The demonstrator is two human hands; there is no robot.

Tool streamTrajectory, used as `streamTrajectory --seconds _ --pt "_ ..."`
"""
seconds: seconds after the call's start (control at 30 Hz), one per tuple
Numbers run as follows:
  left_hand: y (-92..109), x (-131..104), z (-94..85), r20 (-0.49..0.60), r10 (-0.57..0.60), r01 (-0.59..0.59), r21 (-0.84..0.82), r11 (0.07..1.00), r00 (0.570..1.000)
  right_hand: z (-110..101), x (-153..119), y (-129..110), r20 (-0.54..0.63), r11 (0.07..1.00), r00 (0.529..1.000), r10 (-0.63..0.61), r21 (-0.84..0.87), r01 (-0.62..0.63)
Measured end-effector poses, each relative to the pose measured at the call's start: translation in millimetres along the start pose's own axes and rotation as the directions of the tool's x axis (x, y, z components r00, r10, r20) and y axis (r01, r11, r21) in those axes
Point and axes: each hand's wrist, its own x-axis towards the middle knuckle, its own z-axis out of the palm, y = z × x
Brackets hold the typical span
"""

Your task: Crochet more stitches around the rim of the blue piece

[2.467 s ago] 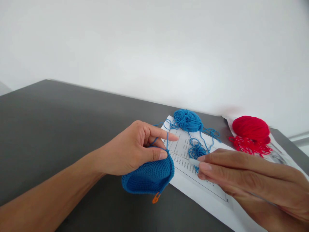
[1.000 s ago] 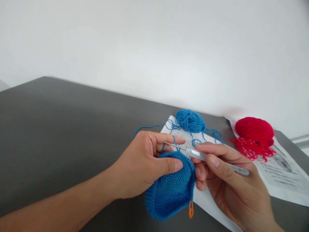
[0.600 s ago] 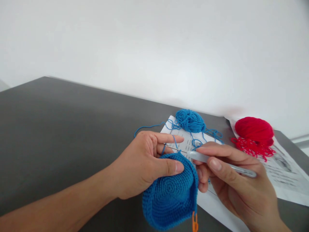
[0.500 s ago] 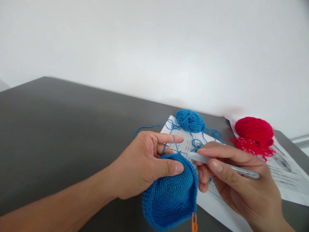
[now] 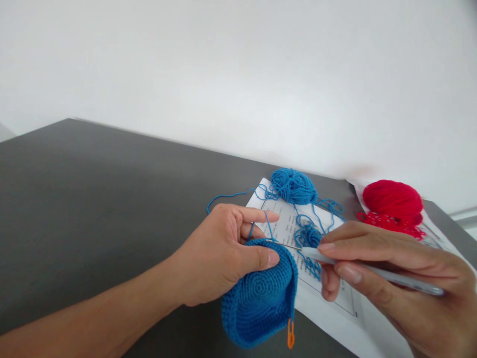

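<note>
A round, cupped piece of blue crochet (image 5: 261, 298) hangs from my left hand (image 5: 229, 248), its top edge pinched under the thumb. Blue working yarn (image 5: 269, 226) loops over the outstretched index finger of that hand and runs down to the edge. My right hand (image 5: 395, 268) is closed around the pale grey handle of a crochet hook (image 5: 380, 272). The hook's thin metal shaft lies at the top edge of the crochet, its tip close to the yarn there. An orange stitch marker (image 5: 290, 334) dangles from the lower right rim.
Behind my hands, a blue yarn ball (image 5: 293, 186) rests on a printed sheet (image 5: 335, 328), with loose blue strands (image 5: 308, 238) tangled nearby. Toward the right, a red yarn ball (image 5: 392, 201) sits on another paper. The dark table (image 5: 112, 199) meets a white wall (image 5: 223, 74).
My right hand has drawn the hook to the right and slightly down. The crochet and its orange marker have shifted a little left, while my left hand keeps its pinch.
</note>
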Motion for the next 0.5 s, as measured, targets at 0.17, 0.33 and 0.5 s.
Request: streamTrajectory --seconds 0.17,0.33,0.5 --pt "-0.4 0.9 -0.6 0.004 0.015 -0.015 0.082 0.997 1.000 -0.1 2.5 -2.8 0.030 0.998 0.999 -0.039 -0.047 0.041" --pt "3.1 -1.2 1.3 -0.049 0.098 -0.079 0.292 0.953 0.994 3.0 6.8 -5.0 0.040 0.976 0.991 -0.125 -0.177 0.130" --pt "6.4 -6.0 4.3 -0.069 0.240 -0.167 0.536 0.828 0.968 3.6 7.3 -6.2 0.054 0.917 0.974 -0.219 -0.330 0.224"
